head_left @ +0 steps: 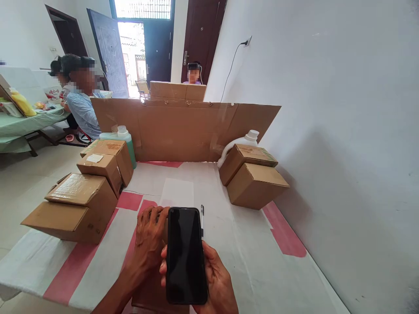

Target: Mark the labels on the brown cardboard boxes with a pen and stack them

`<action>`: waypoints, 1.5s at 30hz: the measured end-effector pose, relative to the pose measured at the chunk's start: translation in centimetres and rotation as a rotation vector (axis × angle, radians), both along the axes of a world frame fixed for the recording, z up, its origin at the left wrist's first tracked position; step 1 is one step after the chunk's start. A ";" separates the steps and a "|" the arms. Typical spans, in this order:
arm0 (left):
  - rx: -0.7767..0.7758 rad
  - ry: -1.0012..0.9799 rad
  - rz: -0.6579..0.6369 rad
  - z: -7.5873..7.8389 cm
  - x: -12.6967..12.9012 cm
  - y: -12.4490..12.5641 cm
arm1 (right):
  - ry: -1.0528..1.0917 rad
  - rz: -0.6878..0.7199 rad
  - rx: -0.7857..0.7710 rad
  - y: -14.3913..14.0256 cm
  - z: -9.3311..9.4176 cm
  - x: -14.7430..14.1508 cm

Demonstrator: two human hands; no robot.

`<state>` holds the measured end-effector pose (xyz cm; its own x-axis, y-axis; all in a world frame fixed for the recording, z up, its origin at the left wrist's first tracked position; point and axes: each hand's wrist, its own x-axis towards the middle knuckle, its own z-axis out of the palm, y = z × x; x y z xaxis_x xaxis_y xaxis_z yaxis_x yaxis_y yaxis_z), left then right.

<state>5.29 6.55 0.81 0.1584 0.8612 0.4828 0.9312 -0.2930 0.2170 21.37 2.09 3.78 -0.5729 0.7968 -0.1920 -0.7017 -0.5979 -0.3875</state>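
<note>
My right hand [218, 283] holds a black phone [186, 255] upright over the table, its dark screen facing me. Just to the phone's left, my left hand [149, 242] lies palm down on a flat brown cardboard piece [149, 296] at the table's near edge. A pen [202, 220] rests on the white and red table cover [248, 244] just beyond the phone's top right corner. Most of the cardboard piece is hidden under my hands and the phone.
Several cardboard boxes [77, 205] stand stacked at the left, two more boxes [253, 176] at the right. A cardboard screen [183, 128] closes the table's far side, with a green bottle [126, 139] and a white jug [244, 141] before it. People sit beyond. A white wall runs along the right.
</note>
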 end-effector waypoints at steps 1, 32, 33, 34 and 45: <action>0.002 0.004 -0.002 0.0 0.0 0.0 | 0.006 0.003 -0.013 0.0 0.1 0.0; -0.136 -0.042 0.030 0.5 0.0 -0.3 | 0.008 -0.106 -0.096 -0.3 0.4 0.7; -0.129 -0.033 0.033 0.4 0.0 -0.3 | 0.004 -0.108 -0.094 -0.2 0.4 0.8; -0.120 -0.022 0.030 0.3 -0.1 -0.3 | -0.002 -0.113 -0.092 -0.2 0.3 0.9; -0.077 -0.018 0.046 -0.4 -0.7 0.7 | -0.666 -0.399 -0.068 3.4 -5.1 8.9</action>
<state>4.63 7.21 0.44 0.1099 0.9021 0.4174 0.9389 -0.2320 0.2543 30.25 5.52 -1.35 0.0077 0.8925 -0.4510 -0.5007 -0.3869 -0.7743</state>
